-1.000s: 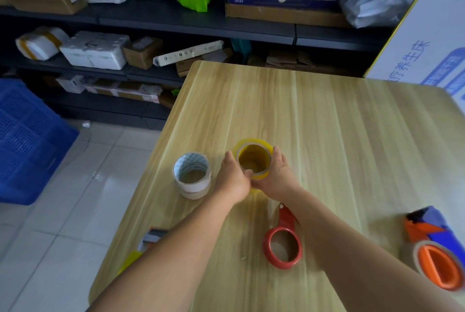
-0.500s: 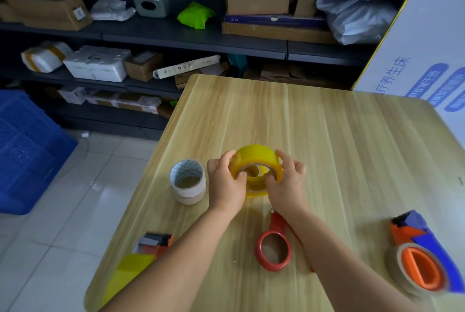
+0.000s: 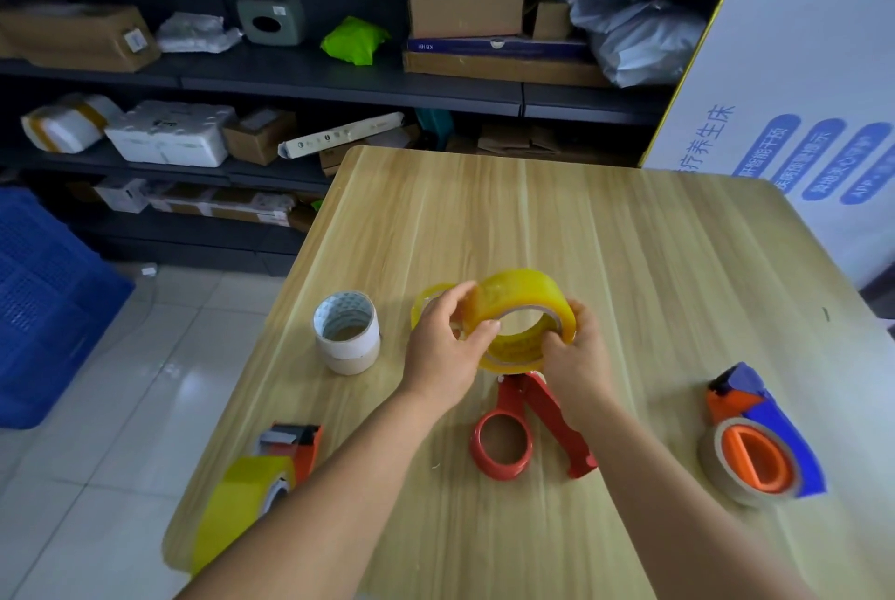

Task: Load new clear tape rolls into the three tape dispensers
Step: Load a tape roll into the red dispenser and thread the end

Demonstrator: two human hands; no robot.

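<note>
While both hands — left hand (image 3: 443, 347), right hand (image 3: 576, 352) — grip yellow tape roll (image 3: 525, 304), box (image 3: 499, 45) labelled "KB161"

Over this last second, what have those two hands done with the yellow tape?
Both hands, left hand and right hand, lifted the top yellowish tape roll off the stack and tipped it on edge; another roll stays below. The white roll and three dispensers have not moved.

My left hand (image 3: 443, 350) and right hand (image 3: 574, 352) hold a tape roll (image 3: 525, 316) at frame centre, above the table (image 3: 629, 236). Left of it stands a stack of empty cores (image 3: 346, 330). Just below lies one dispenser (image 3: 525, 425), another (image 3: 271, 468) at lower left, the third (image 3: 758, 439) at lower right. Shelves (image 3: 339, 81) fill the top.
</note>
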